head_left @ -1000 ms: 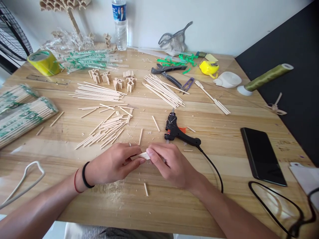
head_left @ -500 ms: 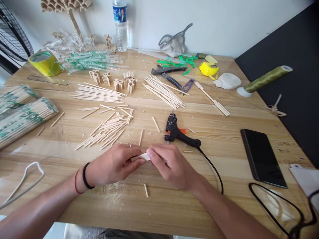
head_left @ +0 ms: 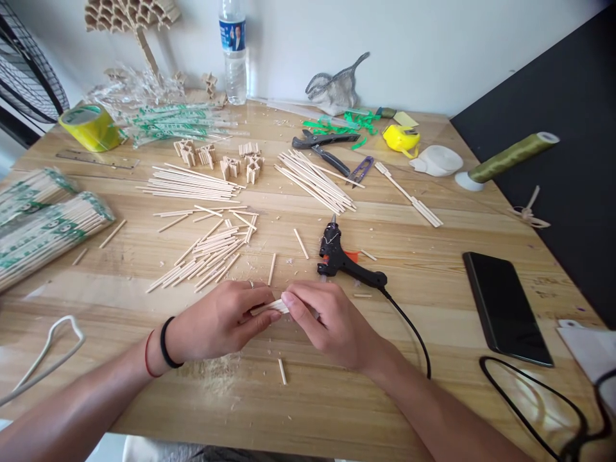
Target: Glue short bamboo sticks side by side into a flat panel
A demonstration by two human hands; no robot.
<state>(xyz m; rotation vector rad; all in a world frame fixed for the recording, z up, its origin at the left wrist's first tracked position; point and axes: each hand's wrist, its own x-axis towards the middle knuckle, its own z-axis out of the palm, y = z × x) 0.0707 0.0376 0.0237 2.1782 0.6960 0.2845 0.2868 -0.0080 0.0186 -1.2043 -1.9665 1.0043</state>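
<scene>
The left hand (head_left: 219, 321) and right hand (head_left: 327, 321) are still pinching a small stick bundle (head_left: 270, 307) between their fingertips, unchanged since a second ago, just in front of the glue gun (head_left: 344, 260) lying on the desk (head_left: 308, 398); cut sticks (head_left: 206, 250) are lying left of the glue gun.

The table (head_left: 433, 269) is pale wood with a smooth, faintly glossy finish. The sticks (head_left: 206, 250) look like raw, matt wood (some bundles sit in clear, shiny plastic wrap). The glue gun (head_left: 344, 260) is matt black plastic. The phone (head_left: 505, 308) has a glossy black face. The bottle (head_left: 234, 54) is clear plastic; the tape roll (head_left: 89, 125) is glossy yellow.
</scene>
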